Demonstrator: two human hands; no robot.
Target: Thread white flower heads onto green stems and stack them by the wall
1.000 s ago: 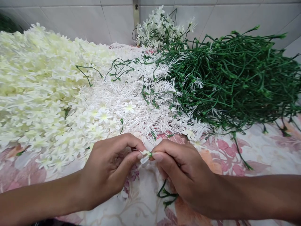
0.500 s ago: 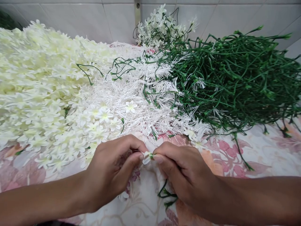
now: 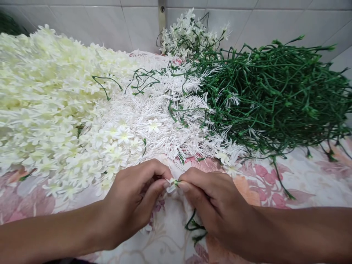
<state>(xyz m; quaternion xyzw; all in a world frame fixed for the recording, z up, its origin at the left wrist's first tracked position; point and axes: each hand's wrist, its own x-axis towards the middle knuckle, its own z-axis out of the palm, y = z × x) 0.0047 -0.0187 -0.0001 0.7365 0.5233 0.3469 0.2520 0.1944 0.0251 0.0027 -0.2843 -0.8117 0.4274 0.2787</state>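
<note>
A small white artificial flower (image 3: 172, 186) hangs between my two hands, low over the patterned cloth. My left hand (image 3: 134, 201) is closed in a pinch at the flower's white side. On the other side, thumb and forefinger of my right hand (image 3: 217, 205) pinch the green stem end (image 3: 177, 181) at the flower's base. Below my right palm a green artificial stem (image 3: 194, 225) with branching tips shows; its upper part goes behind the fingers. Just beyond both hands lies a pile of thin white stamens (image 3: 154, 106).
Loose white-yellow flower heads (image 3: 49, 110) are heaped at the left. A large bundle of green stems (image 3: 277, 95) lies at the right. Assembled flower sprays (image 3: 189, 35) stand at the back against the tiled wall (image 3: 143, 25). Floral cloth (image 3: 154, 245) covers the surface.
Hands and flower stay almost in place, with the same pinch grips. The view has shifted very slightly.
</note>
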